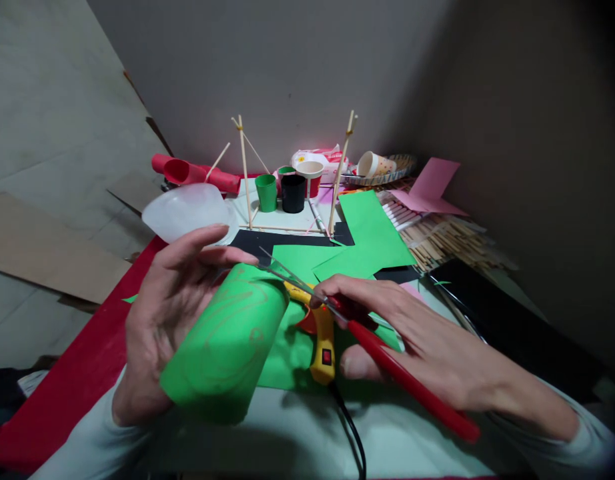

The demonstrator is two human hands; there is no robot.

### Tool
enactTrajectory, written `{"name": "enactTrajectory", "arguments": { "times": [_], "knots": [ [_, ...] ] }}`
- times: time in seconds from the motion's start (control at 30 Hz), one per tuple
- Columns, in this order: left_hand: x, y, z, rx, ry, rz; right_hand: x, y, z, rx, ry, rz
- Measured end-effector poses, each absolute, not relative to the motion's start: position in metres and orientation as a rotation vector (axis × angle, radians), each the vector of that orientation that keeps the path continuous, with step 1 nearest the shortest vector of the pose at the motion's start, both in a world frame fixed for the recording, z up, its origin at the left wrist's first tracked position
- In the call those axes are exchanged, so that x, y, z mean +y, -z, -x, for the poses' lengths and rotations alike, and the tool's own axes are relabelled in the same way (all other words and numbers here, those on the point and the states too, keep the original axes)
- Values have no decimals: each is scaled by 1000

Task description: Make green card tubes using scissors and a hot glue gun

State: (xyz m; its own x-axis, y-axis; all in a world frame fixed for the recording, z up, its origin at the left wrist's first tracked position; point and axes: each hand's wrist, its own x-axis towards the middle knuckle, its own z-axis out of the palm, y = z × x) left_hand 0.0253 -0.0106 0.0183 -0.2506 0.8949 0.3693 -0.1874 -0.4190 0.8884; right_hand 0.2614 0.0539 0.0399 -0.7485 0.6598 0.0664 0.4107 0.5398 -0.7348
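A curled piece of green paper with pencil lines on it is held up by my left hand, its fingers behind and along the top edge. In my right hand is a pair of red-handled scissors, blades slightly apart and pointing left. The blades meet the paper's upper edge near my left fingertips. Beneath the scissors lies a yellow hot glue gun with a black cord, on more green paper.
Behind stand a wooden stick frame, a green cup, a black cup and a translucent bowl. Green sheets, a pile of wooden sticks, pink paper and a black slab lie to the right.
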Motion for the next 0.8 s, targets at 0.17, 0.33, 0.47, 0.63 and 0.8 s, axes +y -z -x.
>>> {"name": "enactTrajectory", "arguments": {
  "times": [0.17, 0.33, 0.47, 0.63, 0.8],
  "knots": [
    [-7, -15, -25, 919, -1758, -1331, 54, -37, -261, -2429, -1030, 875],
    [-9, -12, -25, 973, -1704, -1365, 54, -35, -262, -2424, -1057, 862],
    [-11, -11, -24, 977, -1667, -1410, 52, -35, -263, -2429, -997, 882],
    [-9, -11, -22, 975, -1656, -1392, 50, -33, -263, -2437, -858, 884],
    [-8, -10, -22, 970, -1652, -1435, 50, -31, -265, -2419, -766, 864]
  ]
}}
